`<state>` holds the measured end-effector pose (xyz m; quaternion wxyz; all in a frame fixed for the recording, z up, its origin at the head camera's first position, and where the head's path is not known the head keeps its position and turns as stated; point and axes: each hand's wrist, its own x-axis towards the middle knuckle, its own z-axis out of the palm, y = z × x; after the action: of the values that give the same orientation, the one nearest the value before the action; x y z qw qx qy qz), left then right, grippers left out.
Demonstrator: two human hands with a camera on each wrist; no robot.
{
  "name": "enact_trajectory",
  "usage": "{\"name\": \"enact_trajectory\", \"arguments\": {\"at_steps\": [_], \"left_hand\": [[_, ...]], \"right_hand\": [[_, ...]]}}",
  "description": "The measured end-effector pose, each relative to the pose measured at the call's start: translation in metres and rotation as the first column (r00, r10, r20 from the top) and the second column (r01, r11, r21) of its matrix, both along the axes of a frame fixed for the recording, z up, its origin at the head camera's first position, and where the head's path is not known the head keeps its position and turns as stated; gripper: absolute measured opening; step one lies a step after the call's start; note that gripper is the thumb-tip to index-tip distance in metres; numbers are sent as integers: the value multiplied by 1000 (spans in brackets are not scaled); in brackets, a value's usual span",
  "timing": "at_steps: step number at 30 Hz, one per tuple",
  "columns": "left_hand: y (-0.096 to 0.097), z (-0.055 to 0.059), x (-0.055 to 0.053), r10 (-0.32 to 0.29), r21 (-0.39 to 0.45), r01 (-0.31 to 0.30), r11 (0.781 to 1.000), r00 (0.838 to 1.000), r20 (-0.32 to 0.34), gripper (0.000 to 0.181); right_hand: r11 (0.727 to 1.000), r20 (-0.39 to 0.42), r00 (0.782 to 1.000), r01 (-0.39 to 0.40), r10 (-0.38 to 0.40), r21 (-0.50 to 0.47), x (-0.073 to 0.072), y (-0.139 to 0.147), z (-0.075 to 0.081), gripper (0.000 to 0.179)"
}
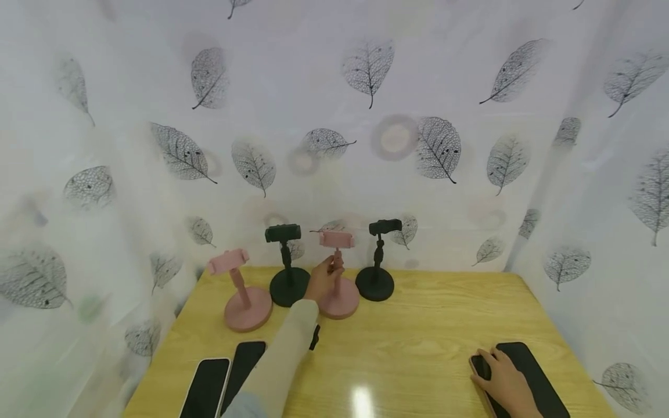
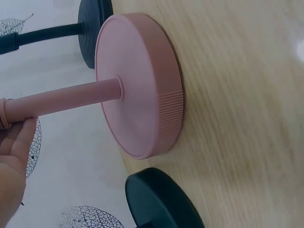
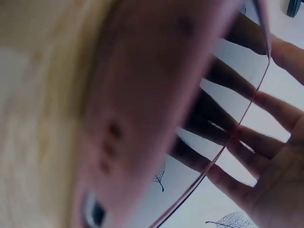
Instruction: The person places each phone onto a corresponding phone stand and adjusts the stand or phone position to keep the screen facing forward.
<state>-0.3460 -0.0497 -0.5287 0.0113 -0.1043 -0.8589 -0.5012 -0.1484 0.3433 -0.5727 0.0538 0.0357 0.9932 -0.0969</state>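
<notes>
My left hand (image 1: 322, 280) grips the post of a pink phone stand (image 1: 341, 301) near the back edge of the table. In the left wrist view, the fingers (image 2: 23, 142) meet the upper part of the pink post, and the round base stands flat on the wood. Over at the front right, my right hand (image 1: 506, 384) rests on a phone with a pinkish edge (image 1: 481, 368). The right wrist view has that phone's edge (image 3: 128, 109) blurred and close, with straight, spread fingers (image 3: 280, 107) at the dark, reflective screen.
A second pink stand (image 1: 248, 309), a dark green stand (image 1: 290, 287) and a black stand (image 1: 375, 284) flank the held one. Another dark phone (image 1: 533, 371) lies beside my right hand. Two phones, one white-rimmed (image 1: 207, 388) and one black (image 1: 243, 368), lie near my left forearm. Leaf-patterned curtains enclose the table.
</notes>
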Motion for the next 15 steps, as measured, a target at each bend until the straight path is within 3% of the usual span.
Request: {"name": "enact_trajectory", "arguments": {"at_steps": [7, 15], "left_hand": [[7, -3, 25, -44, -22, 43, 999, 998, -46, 40], [14, -2, 52, -100, -63, 97, 993, 994, -43, 49]], "right_hand": [[997, -32, 996, 78, -78, 2, -3, -2, 1, 68], [997, -71, 995, 71, -72, -8, -5, -5, 2, 55]]}}
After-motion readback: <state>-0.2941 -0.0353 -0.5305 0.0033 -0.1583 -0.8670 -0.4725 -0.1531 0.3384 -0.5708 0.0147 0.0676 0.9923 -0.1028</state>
